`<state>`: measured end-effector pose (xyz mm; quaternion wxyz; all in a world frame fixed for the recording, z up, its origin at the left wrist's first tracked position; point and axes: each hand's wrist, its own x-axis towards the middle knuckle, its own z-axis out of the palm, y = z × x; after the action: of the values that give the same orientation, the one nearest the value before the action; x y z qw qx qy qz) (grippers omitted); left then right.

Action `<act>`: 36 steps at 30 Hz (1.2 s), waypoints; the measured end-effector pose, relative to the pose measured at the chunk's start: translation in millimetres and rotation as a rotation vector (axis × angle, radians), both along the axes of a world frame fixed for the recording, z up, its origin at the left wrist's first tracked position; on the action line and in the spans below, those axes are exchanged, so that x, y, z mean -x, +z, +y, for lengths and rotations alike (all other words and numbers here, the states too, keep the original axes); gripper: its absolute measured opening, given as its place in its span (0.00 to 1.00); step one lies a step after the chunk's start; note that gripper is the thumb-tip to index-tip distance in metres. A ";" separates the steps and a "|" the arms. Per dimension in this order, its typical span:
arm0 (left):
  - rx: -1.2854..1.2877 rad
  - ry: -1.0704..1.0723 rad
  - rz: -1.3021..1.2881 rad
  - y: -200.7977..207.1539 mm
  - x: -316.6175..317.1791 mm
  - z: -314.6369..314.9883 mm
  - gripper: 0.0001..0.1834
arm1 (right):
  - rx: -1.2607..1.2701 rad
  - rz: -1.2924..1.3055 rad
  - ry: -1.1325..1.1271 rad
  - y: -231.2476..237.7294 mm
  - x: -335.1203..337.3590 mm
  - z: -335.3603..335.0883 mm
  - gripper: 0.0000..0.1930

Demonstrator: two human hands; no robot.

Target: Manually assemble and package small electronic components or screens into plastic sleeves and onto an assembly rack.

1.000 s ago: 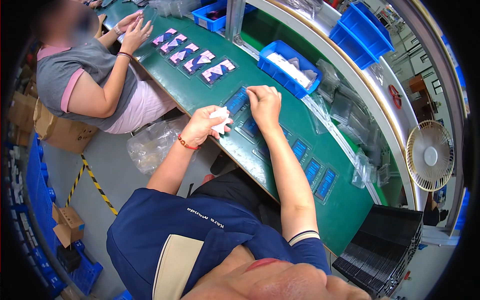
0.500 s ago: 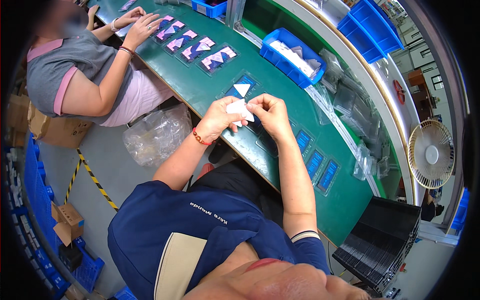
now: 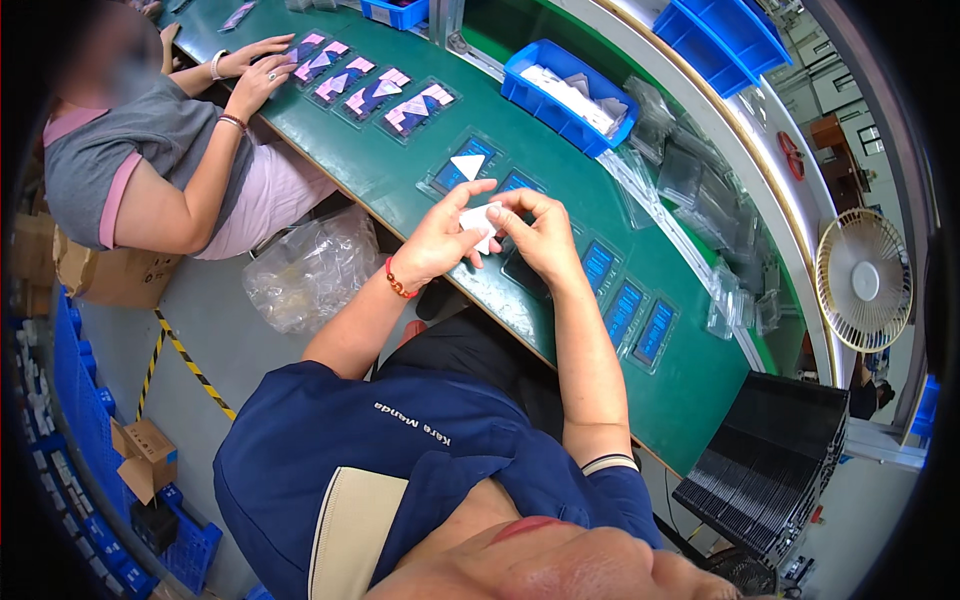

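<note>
Above the green table's edge, my left hand [image 3: 436,238] grips a small bunch of white triangular cards [image 3: 478,222] between thumb and fingers. My right hand [image 3: 541,236] is closed at the bunch's right edge, thumb and forefinger pinching it. Just beyond my fingers, a loose white triangle [image 3: 467,166] lies on a blue-printed piece in a clear tray [image 3: 443,186]. Another blue piece [image 3: 520,182] sits beside it, partly hidden by my right hand. More such blue pieces in clear trays [image 3: 622,309] continue to the right.
At left, a co-worker's hands [image 3: 262,80] rest by a row of pink-and-blue pieces [image 3: 373,93]. A blue bin [image 3: 570,97] of white pieces stands along the back. Clear packaging [image 3: 700,195] lies behind the trays. A fan [image 3: 864,280] and black stacked trays [image 3: 765,465] are at right.
The white cards between my hands show less spread than before, and my left fingers have opened out somewhat. The view has shifted slightly. The co-worker's hands have lowered toward the pieces.
</note>
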<state>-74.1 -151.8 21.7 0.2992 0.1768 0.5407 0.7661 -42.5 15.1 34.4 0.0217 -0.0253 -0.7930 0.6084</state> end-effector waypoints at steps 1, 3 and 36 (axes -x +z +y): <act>-0.001 -0.010 -0.002 -1.3 -0.5 1.8 0.29 | -0.001 -0.002 -0.010 0.0 -4.0 1.7 0.08; -0.007 -0.074 0.031 -6.3 -0.6 4.3 0.31 | 0.235 -0.008 -0.123 -0.1 -12.3 6.2 0.06; 0.056 -0.315 -0.029 0.7 -43.0 69.1 0.19 | 0.359 0.044 -0.498 -3.8 -121.7 53.1 0.09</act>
<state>-31.1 -82.7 22.4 0.4283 0.2399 0.5231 0.6967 79.2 68.3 30.6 0.1826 -0.2091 -0.6416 0.7151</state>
